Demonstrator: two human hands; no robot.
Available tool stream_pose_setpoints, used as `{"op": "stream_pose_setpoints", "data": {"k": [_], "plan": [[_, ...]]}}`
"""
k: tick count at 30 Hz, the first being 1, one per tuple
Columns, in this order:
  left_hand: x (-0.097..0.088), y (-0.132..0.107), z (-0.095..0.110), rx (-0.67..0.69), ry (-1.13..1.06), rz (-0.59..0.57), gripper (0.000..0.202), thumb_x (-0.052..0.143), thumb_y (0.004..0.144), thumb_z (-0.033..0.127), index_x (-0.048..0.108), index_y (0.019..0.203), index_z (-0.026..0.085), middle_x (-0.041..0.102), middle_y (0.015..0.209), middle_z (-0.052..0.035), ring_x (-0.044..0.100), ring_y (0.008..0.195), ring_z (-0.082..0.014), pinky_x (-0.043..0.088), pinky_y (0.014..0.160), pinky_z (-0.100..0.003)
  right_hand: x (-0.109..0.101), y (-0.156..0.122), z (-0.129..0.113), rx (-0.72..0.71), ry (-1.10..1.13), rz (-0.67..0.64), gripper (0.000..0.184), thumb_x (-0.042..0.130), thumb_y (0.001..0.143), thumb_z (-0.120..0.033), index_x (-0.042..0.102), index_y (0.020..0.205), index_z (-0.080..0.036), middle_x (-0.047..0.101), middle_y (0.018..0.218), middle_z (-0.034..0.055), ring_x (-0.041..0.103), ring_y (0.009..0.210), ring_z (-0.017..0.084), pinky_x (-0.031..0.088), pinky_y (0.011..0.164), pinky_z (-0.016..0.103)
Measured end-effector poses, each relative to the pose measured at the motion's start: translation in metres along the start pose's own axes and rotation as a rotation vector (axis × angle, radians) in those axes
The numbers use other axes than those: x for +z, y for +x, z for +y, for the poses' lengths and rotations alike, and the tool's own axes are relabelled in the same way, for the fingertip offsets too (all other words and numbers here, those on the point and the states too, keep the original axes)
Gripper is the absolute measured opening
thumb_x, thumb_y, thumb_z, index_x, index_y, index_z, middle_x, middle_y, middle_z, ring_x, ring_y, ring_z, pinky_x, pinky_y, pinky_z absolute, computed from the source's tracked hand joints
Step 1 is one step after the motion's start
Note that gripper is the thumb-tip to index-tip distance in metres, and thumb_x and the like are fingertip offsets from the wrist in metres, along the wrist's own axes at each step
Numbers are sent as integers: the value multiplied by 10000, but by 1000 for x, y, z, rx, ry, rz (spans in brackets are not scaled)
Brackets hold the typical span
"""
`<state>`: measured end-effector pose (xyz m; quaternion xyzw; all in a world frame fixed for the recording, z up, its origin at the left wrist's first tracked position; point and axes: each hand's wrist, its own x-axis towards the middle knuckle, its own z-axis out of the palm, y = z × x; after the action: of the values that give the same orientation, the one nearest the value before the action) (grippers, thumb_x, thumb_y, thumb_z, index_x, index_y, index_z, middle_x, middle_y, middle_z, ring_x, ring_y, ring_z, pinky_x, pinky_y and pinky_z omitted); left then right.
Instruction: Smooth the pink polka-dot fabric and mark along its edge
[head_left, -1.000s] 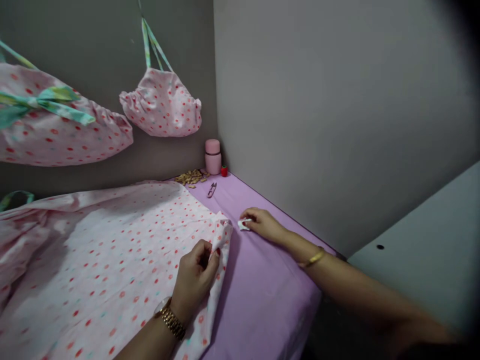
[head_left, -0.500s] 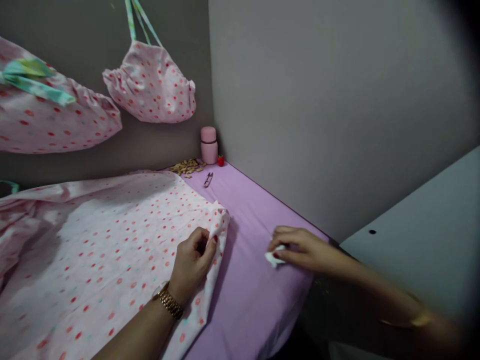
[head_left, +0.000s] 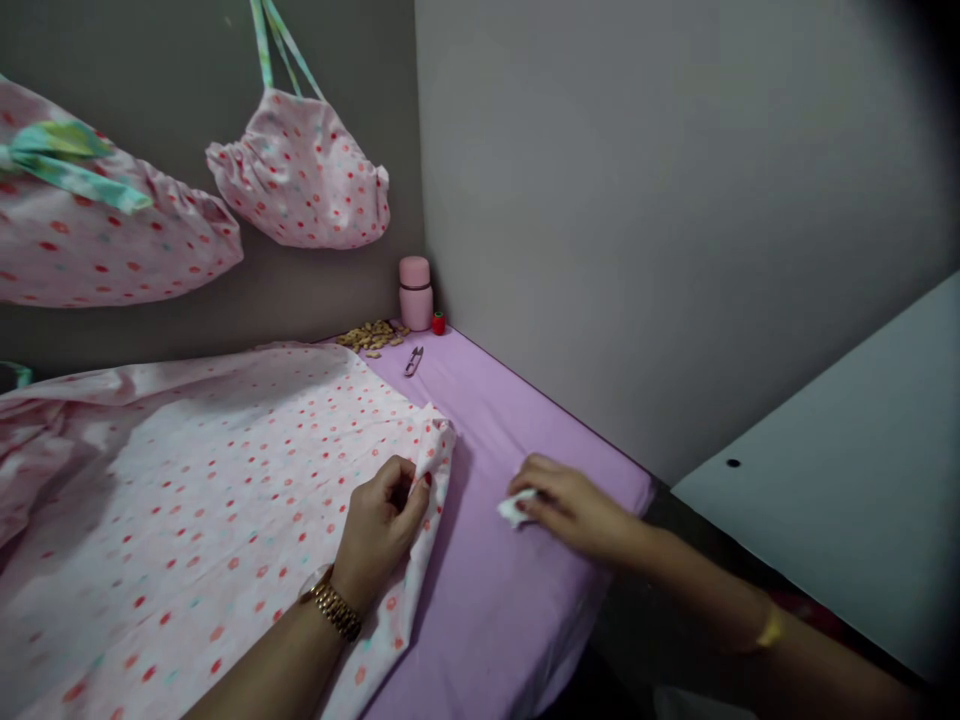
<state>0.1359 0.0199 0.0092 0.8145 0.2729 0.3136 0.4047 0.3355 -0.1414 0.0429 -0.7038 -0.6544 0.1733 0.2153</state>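
My left hand (head_left: 379, 530), with a gold wristwatch (head_left: 330, 605) on its wrist, pinches the folded edge (head_left: 433, 470) of a large pink polka-dot fabric (head_left: 187, 480). The fabric lies spread on a lilac cloth-covered surface (head_left: 495, 600). To the right, my right hand (head_left: 574, 510) rests on the lilac cloth, its fingers closed on a small crumpled white scrap (head_left: 516, 508). A yellow bangle (head_left: 769, 630) sits on that forearm. The hands are apart.
Thread snips (head_left: 413, 361), a pile of tan pieces (head_left: 371, 336), a pink flask (head_left: 415, 293) and a small red strawberry-shaped item (head_left: 439, 323) sit in the far corner. Polka-dot bags (head_left: 304, 175) hang on the grey wall. A white panel (head_left: 825, 490) is at right.
My right hand with the white scrap moved right and toward me, then slid back left a little. My left hand stays on the fold. The view has tilted slightly.
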Motion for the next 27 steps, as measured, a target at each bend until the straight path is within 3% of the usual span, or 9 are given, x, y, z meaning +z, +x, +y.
{"op": "stream_pose_setpoints", "data": {"k": [3,9,11,14,17,19,23,25,27], "plan": [[-1,-1,0,-26,0,20,212,484,865,350,453,707,213,405,575,66,374,521,-84,319,496,-225,24,9,0,22,-142,-22,189,432,922,-239,604,904,-162,610,949,84,569,882,166,439,783,269],[-1,0,-2,-19,-12,-38,216,474,871,363,455,715,215,409,580,63,377,527,-87,325,498,-226,-8,-51,40,766,-577,17,241,352,934,-212,570,994,-131,664,894,143,642,729,241,420,622,323],[-1,0,-2,-7,-8,-41,214,474,872,363,455,717,216,409,585,63,374,525,-85,324,495,-224,-8,-52,27,743,-563,48,259,339,943,-233,564,1039,-146,676,929,137,645,706,224,407,600,306],[-1,-1,-2,15,4,-17,216,473,872,365,458,715,217,408,577,63,378,516,-84,329,489,-223,19,-23,-9,414,-426,89,265,344,948,-225,555,1107,-214,669,1013,78,641,764,168,417,636,261],[-2,-1,-3,22,22,13,226,468,875,370,457,709,218,406,568,63,385,511,-85,334,483,-220,46,5,-22,161,-422,-5,240,363,935,-189,587,1013,-226,662,953,43,638,814,166,421,652,251],[-2,-2,-4,23,27,15,229,468,877,372,454,707,219,399,563,66,380,505,-84,331,475,-218,44,4,-8,295,-506,8,256,343,934,-160,583,1010,-207,666,955,55,650,786,173,414,622,261],[-1,-1,-5,33,6,-19,228,467,878,374,454,709,220,400,563,67,380,502,-83,331,466,-213,7,-38,32,829,-690,24,281,332,921,-131,558,1084,-165,694,914,107,681,736,238,366,536,286],[-1,0,-5,36,2,-35,225,468,877,373,461,714,219,409,563,66,387,500,-84,333,466,-214,-8,-53,33,917,-717,-24,262,356,909,-133,566,1064,-156,704,849,113,686,753,266,352,527,288],[-1,0,-5,34,2,-45,222,469,878,372,464,717,219,414,559,67,392,496,-84,333,468,-214,-11,-49,23,875,-701,-5,268,353,913,-143,561,1081,-167,707,840,103,686,743,249,352,527,281]]}}
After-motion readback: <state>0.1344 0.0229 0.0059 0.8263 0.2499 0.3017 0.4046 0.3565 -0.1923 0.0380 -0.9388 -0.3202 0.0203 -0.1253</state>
